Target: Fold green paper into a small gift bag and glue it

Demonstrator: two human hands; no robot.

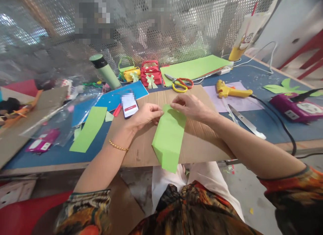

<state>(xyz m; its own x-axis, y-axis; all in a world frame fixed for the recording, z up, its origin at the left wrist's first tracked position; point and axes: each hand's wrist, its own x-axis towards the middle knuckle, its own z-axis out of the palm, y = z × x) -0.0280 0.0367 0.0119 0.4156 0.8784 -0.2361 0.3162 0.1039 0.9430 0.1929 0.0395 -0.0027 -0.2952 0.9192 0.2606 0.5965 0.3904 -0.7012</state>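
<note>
A folded light-green paper strip (168, 137) lies on a brown cardboard sheet (199, 140) at the table's near edge, its lower end hanging over the edge. My left hand (145, 115) pinches the strip's top left corner. My right hand (190, 107) pinches the top right corner. Both hands are closed on the paper. A gold bracelet sits on my left wrist.
A phone (129, 105) lies just left of my hands. Another green strip (88, 129) is at the left. Scissors (180, 84), a yellow glue gun (230, 91), a blade (246, 120), a purple device (295, 107), small paper baskets (150, 73) and a green bottle (106, 70) sit around.
</note>
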